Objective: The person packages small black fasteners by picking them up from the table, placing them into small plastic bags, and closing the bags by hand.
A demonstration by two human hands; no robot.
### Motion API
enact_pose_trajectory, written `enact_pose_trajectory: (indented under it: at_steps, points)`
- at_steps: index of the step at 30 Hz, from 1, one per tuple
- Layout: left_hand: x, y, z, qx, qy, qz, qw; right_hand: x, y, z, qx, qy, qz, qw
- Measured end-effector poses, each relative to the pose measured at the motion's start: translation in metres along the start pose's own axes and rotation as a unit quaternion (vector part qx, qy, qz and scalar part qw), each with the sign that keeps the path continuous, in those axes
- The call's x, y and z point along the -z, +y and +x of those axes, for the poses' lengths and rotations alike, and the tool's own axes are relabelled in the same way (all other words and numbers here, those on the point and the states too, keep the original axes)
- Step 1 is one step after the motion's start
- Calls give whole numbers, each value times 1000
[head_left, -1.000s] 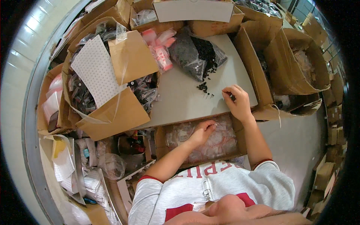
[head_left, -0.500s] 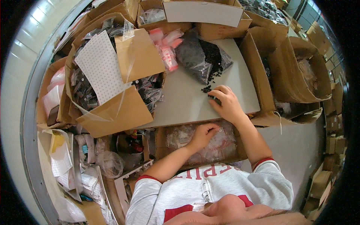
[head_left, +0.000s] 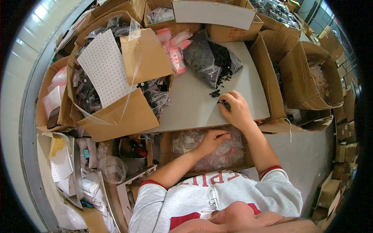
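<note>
On the bench (head_left: 186, 103), just toward the person from a loose cluster of small black parts (head_left: 215, 94), is the right hand (head_left: 236, 109). Right grip: narrow, curled around a few more of the same parts, dark bits showing between thumb and fingertips. Can't tell how many. Left hand (head_left: 210, 142): over the open carton (head_left: 166, 152) below the bench edge, above clear plastic bags (head_left: 229, 156). Left grip: narrow, thumb and fingertips nearly meeting; can't tell if anything is in it. Main heap: clear sack (head_left: 199, 58) lying toward the back of the bench, parts trailing from it toward the right hand. Pink-and-white packets (head_left: 176, 58) just beside it, on its left.

Handling, my read: parts are tiny and likely to scatter, so rake lightly with fingertips low to the bench rather than pinching from above. Draw from the loose cluster; a nudge to the sack could spill more. Take few at a time. Cup the palm when lifting, as strays could drop off the front edge into the carton.
</note>
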State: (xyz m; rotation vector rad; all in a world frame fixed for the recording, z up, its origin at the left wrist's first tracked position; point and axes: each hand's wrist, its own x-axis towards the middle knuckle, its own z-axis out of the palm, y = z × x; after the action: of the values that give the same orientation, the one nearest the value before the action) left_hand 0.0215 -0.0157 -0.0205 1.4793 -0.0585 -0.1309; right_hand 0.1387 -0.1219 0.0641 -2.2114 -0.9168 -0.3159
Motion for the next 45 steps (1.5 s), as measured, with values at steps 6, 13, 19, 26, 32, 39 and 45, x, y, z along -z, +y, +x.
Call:
enact_pose_trajectory:
  at_steps: [6, 13, 19, 26, 32, 39, 45]
  points:
    - [8, -13, 2, 84, -89, -5, 992, -5, 2, 2, -11, 6, -9, 1000]
    - [15, 4, 5, 40, -78, 72, 994, -4, 0, -3, -22, 7, -38, 999]
    - [7, -12, 8, 113, -43, -32, 992, -3, -2, -5, -37, -5, -36, 999]
    - [3, -16, 7, 78, -44, -30, 996, -4, -3, -7, -22, 31, -44, 998]
    - [9, -11, 14, 209, -108, 106, 966, -6, -2, -7, -28, 36, -45, 998]
    - [-1, -14, 16, 69, -40, -84, 993, -2, -4, -11, -31, 33, -71, 996]
    - [0, -16, 20, 123, -44, -77, 988, 19, -15, -30, -12, -60, -23, 998]
